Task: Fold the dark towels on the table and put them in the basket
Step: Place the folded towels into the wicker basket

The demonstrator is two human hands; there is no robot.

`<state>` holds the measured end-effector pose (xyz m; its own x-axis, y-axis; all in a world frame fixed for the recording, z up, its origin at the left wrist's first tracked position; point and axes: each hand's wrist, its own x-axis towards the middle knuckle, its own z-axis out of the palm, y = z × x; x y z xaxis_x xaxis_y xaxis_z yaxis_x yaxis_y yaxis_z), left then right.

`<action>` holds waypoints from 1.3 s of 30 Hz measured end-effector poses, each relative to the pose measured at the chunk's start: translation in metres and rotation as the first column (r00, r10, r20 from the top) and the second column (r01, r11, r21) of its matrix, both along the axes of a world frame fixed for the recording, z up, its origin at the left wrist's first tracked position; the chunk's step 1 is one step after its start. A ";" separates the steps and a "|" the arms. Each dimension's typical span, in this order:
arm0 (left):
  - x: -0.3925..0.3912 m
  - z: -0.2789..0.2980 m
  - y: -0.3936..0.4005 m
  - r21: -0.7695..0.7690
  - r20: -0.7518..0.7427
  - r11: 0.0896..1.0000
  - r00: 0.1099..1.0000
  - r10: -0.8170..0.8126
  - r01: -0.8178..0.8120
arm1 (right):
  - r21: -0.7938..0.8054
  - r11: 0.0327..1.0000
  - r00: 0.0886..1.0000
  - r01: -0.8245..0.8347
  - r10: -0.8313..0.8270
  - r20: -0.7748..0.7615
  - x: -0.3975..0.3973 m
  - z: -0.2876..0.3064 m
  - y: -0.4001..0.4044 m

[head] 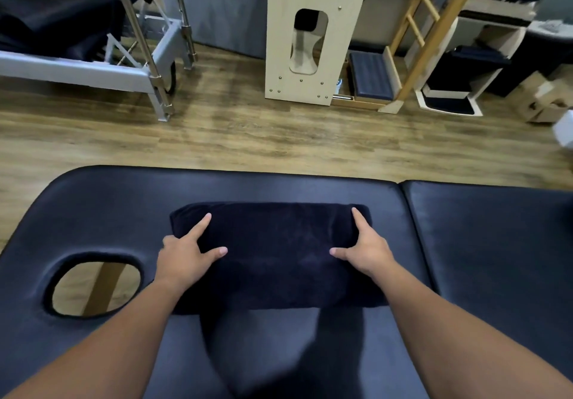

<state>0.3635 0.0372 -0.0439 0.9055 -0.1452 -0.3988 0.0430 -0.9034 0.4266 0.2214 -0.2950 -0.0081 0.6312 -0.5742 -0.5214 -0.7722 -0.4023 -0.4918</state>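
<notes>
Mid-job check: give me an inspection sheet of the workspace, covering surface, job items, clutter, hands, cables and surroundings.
Surface: black padded table, with an oval face hole at its left end and a seam to the right.
Job's things: one dark towel, folded into a rectangle, flat on the table; no basket in view.
Clutter: nothing seen on the table besides the towel.
Hands: left hand on the towel's left end, right hand on its right end; index finger and thumb of each lie straight on top, the other fingers are hidden past the edges.
Cables: nothing seen.
Surroundings: wood floor, metal-framed exercise bed far left, pale wooden panel centre, wooden ladder right.
</notes>
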 end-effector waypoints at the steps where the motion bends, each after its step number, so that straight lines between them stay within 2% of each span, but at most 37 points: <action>1: -0.003 -0.001 0.002 -0.016 -0.013 1.000 1.000 -0.004 0.004 | 0.016 1.000 1.000 0.014 -0.014 0.013 -0.007 -0.001 0.001; 10: -0.071 0.018 -0.014 -0.150 -0.052 0.986 0.995 -0.082 0.074 | 0.130 0.985 0.988 0.114 -0.126 0.090 -0.111 -0.004 -0.011; 15: -0.132 0.025 -0.061 -0.214 -0.084 0.968 0.985 -0.153 0.132 | 0.028 0.985 0.982 0.170 -0.172 0.081 -0.205 0.001 -0.029; 20: -0.214 0.025 -0.132 -0.282 -0.129 0.921 0.940 -0.316 0.271 | -0.045 0.954 0.954 0.295 -0.292 0.064 -0.336 0.007 -0.060; 25: -0.307 0.028 -0.227 -0.351 -0.096 0.806 0.838 -0.537 0.476 | -0.084 0.862 0.865 0.501 -0.495 0.077 -0.484 0.008 -0.085; 31: -0.423 0.039 -0.349 -0.381 -0.058 0.605 0.635 -0.770 0.699 | -0.104 0.683 0.691 0.723 -0.715 0.111 -0.644 0.012 -0.108; 39: -0.552 0.042 -0.514 -0.387 -0.067 0.362 0.366 -0.928 0.848 | -0.122 0.448 0.461 0.886 -0.879 0.120 -0.785 0.013 -0.157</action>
<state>-0.1883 -0.4769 -0.0020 0.0550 -0.9271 -0.3708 -0.5869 -0.3305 0.7391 -0.5636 -0.4522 0.0048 -0.2457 -0.8969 -0.3676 -0.7388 0.4188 -0.5279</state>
